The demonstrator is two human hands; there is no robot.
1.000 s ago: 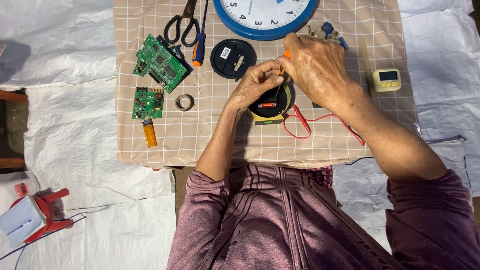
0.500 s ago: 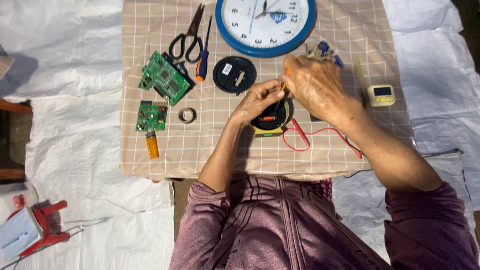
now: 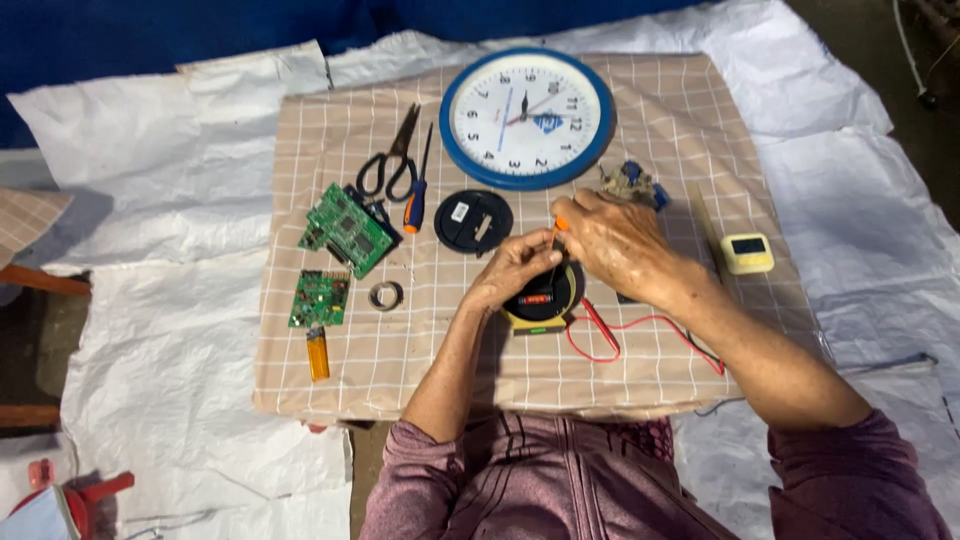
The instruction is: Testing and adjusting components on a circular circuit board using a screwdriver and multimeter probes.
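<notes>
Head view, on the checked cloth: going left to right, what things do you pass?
Small green board → tape ring → black round cover → left hand → right hand → yellow timer.

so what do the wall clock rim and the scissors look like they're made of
The wall clock rim looks like moulded plastic: an even blue with a soft sheen, though coated metal can't be ruled out. The scissors look like dull grey metal blades with black handle loops, probably plastic or a coating.
</notes>
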